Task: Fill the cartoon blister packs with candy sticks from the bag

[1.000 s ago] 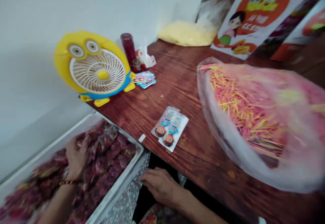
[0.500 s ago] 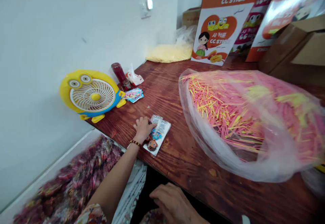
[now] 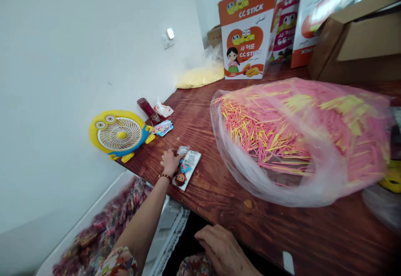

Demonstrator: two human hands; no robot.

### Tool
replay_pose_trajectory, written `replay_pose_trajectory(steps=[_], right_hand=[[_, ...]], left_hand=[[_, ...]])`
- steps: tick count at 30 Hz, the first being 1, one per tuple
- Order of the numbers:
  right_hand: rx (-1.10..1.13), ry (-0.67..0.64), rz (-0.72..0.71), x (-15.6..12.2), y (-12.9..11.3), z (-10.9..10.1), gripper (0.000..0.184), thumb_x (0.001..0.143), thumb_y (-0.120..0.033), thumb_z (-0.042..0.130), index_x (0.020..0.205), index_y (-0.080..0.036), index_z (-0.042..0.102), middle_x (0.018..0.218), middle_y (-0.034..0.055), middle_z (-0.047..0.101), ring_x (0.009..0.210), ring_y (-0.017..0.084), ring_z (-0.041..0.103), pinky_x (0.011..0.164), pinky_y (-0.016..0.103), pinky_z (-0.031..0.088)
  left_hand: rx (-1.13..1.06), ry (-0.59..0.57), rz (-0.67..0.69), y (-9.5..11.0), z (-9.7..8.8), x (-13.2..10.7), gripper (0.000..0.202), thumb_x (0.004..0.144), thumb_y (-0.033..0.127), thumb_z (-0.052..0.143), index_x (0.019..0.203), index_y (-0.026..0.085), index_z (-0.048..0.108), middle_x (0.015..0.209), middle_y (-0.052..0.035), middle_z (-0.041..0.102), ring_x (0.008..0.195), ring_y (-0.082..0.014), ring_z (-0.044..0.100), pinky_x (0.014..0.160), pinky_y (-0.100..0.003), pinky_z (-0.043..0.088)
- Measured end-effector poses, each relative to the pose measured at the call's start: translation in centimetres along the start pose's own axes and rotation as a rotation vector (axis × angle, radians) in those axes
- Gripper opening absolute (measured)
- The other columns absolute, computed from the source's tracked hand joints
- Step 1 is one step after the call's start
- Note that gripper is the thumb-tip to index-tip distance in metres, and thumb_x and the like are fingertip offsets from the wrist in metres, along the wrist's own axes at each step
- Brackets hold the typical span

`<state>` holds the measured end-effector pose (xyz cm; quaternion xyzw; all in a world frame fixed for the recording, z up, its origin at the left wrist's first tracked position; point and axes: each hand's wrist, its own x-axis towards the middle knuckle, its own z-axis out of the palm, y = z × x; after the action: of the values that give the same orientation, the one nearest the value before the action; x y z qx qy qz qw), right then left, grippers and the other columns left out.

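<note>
Near the table's front edge, my left hand (image 3: 170, 163) is at the left side of a small stack of white printed wrappers (image 3: 193, 162). Its thumb lies over the top wrapper (image 3: 181, 179), which is clear with a brown cartoon face and a blue print, and sits askew on the stack. The fingertips on the far side are partly hidden, but the hand looks closed on that wrapper's edge. My right hand (image 3: 223, 249) rests low by my lap, below the table edge, fingers loosely stretched and holding nothing.
A large clear bag of pink and yellow sticks (image 3: 266, 138) lies on the table (image 3: 219, 209) to the right. Left stand a yellow toy-shaped fan (image 3: 121, 135), a dark red bottle (image 3: 147, 108) and blue-pink packets (image 3: 163, 127). CC Stick boxes (image 3: 246, 29) and a brown carton (image 3: 360, 44) stand behind.
The camera view has tilted and shifted, so everything sits differently in the picture. My left hand stays at the stack, with the top wrapper slightly more askew. My right hand stays low.
</note>
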<state>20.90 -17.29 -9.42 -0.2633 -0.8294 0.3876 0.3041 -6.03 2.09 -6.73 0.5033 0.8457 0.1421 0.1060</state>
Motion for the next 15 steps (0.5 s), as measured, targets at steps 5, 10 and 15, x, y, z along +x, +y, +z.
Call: replay_pose_trajectory(steps=[5, 10, 15], right_hand=[[0.002, 0.000, 0.008, -0.2, 0.3, 0.8, 0.022, 0.096, -0.013, 0.044, 0.107, -0.025, 0.059, 0.095, -0.0005, 0.069, 0.082, 0.015, 0.063, 0.076, 0.027, 0.042], [0.032, 0.023, -0.007, -0.3, 0.1, -0.2, 0.022, 0.097, -0.016, 0.042, 0.108, -0.024, 0.060, 0.096, 0.0007, 0.070, 0.082, 0.014, 0.062, 0.075, 0.026, 0.044], [0.187, -0.008, 0.088, 1.1, -0.5, -4.3, 0.023, 0.100, -0.023, 0.043, 0.103, -0.024, 0.065, 0.095, 0.0002, 0.071, 0.086, 0.013, 0.065, 0.076, 0.023, 0.046]], left_hand=[[-0.030, 0.076, -0.085, -0.2, 0.2, 0.1, 0.025, 0.081, 0.040, 0.065, 0.093, 0.020, 0.060, 0.121, -0.0175, 0.060, 0.121, -0.0384, 0.051, 0.093, -0.050, 0.040], [-0.180, 0.109, -0.032, -0.3, -0.9, 0.5, 0.023, 0.079, 0.031, 0.067, 0.096, 0.020, 0.056, 0.103, -0.0102, 0.068, 0.103, -0.0272, 0.063, 0.089, -0.041, 0.044], [-0.376, 0.098, 0.150, -0.5, -3.2, 0.1, 0.028, 0.077, 0.041, 0.066, 0.092, 0.018, 0.060, 0.088, -0.0041, 0.070, 0.083, -0.0186, 0.064, 0.074, -0.029, 0.048]])
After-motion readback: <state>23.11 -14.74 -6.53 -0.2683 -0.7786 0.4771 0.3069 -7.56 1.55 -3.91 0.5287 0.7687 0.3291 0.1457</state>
